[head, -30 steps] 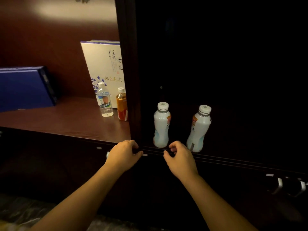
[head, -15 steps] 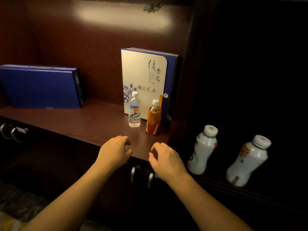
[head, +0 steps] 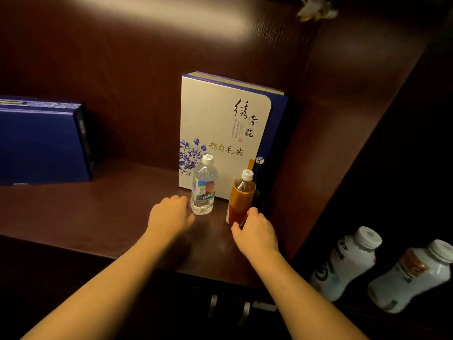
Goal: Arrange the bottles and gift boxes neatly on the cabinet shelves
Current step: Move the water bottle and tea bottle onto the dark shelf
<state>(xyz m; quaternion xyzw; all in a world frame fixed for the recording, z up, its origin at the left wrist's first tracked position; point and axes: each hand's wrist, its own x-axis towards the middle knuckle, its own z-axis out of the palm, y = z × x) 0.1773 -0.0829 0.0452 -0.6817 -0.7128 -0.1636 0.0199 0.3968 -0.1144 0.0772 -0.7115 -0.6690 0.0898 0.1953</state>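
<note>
A clear water bottle point(head: 203, 190) and an orange tea bottle point(head: 241, 197) stand side by side on the wooden shelf point(head: 85, 217), in front of an upright white gift box point(head: 220, 133) with blue flowers. My left hand point(head: 170, 215) is just left of the water bottle, fingers apart, close to its base. My right hand point(head: 255, 231) reaches the foot of the tea bottle with open fingers around it; whether it grips is unclear. A dark blue gift box point(head: 41, 143) stands at the far left.
Two white drink bottles point(head: 348, 263) point(head: 411, 276) stand in the dark compartment to the right, past a vertical divider point(head: 343, 143). Metal door handles point(head: 228, 307) sit below the shelf edge. A lamp point(head: 316, 9) hangs at the top.
Both hands moved forward from the shelf's front edge up to the two bottles. The view shifted left and closer to the lit compartment.
</note>
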